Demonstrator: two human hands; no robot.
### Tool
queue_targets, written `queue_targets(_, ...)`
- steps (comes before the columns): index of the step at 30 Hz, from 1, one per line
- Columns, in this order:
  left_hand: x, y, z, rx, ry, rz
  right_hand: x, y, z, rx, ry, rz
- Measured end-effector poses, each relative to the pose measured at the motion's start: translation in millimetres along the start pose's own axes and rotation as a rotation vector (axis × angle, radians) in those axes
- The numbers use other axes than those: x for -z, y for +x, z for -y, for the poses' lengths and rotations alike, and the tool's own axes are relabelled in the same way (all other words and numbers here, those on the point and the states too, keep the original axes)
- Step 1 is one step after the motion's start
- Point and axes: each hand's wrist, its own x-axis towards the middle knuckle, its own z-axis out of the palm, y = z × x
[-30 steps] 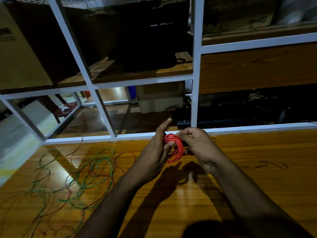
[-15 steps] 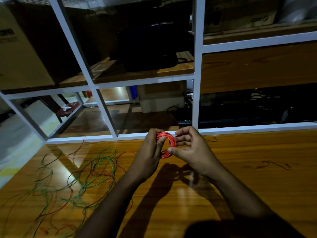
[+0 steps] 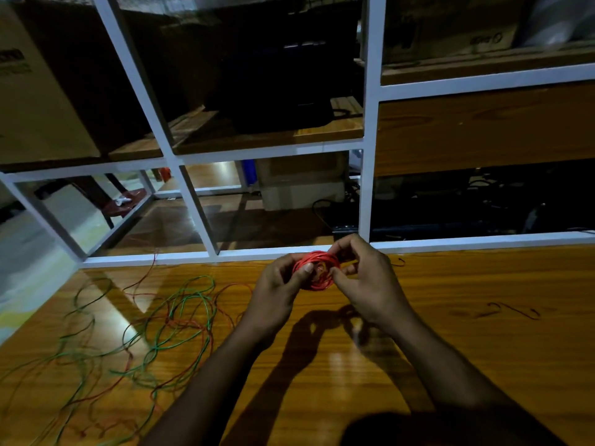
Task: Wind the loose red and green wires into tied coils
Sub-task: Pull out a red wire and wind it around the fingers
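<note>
A tangle of loose red and green wires [image 3: 154, 320] is left unwound on the bench [image 3: 483, 342]. A red coil [image 3: 317, 274], seemingly near tying, is pinched above the bench between the left hand [image 3: 278, 291] and right hand [image 3: 363, 281], fingers curled.

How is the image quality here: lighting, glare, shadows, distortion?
Head view: dim overall, shelves nearly black; bright glare streaks on the glossy table beside the loose wires; hard shadows of both arms fall toward the viewer; wide-angle lens bows the white frame; the red coil stays readable between left hand and right hand.
</note>
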Motion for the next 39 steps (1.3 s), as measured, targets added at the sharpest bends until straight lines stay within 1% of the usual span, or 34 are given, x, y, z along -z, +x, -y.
queue_targets(4, -2.9, -2.6, 3.2, 0.171, -0.252, 0.039, 0.1, -2.5, -11.2, 0.005, -0.015, 0.027)
queue_targets(7, -7.3, -3.8, 6.7, 0.212, -0.332, 0.016, -3.0, -5.2, -16.8, -0.002, -0.081, 0.046)
queue_targets(9, -10.7, -3.6, 10.2, 0.214, -0.288, 0.000, -5.0, -6.3, -20.2, 0.006, -0.091, 0.072)
queue_targets(12, -17.2, -4.5, 13.0, 0.225, -0.204, 0.028, -3.3, -9.6, -27.0, 0.019, -0.079, 0.092)
queue_targets(17, -34.1, -5.6, 12.1, 0.281, -0.248, -0.008, 5.3, -18.6, -42.7, 0.024, 0.008, 0.123)
queue_targets(19, -41.2, -4.5, 13.3, 0.297, -0.257, -0.010, 8.8, -22.7, -50.0, 0.000, 0.052, 0.107)
queue_targets(24, -65.2, -4.1, 16.5, 0.335, -0.282, -0.030, 21.7, -30.0, -64.4, -0.080, 0.263, 0.063)
queue_targets(27, -82.7, -1.1, 17.2, 0.304, -0.195, -0.037, 27.2, -35.1, -75.4, -0.129, 0.319, -0.009)
queue_targets(29, -93.2, 0.5, 19.1, 0.271, -0.091, -0.035, 30.9, -38.0, -82.1, -0.150, 0.340, -0.052)
queue_targets(33, -107.5, 2.8, 28.3, 0.184, 0.080, 0.001, 40.5, -40.5, -95.5, -0.196, 0.367, -0.091)
queue_targets(34, -110.3, 4.1, 31.3, 0.185, 0.103, 0.011, 42.7, -40.9, -99.0, -0.209, 0.374, -0.093)
queue_targets(36, -117.2, 6.4, 33.1, 0.248, 0.069, 0.041, 46.8, -41.4, -105.7, -0.226, 0.380, -0.098)
queue_targets(38, -125.6, 9.4, 34.2, 0.349, -0.059, 0.077, 51.6, -40.8, -111.8, -0.234, 0.361, -0.099)
queue_targets(39, -129.9, 11.1, 34.0, 0.372, -0.118, 0.081, 54.3, -39.4, -114.4, -0.237, 0.347, -0.095)
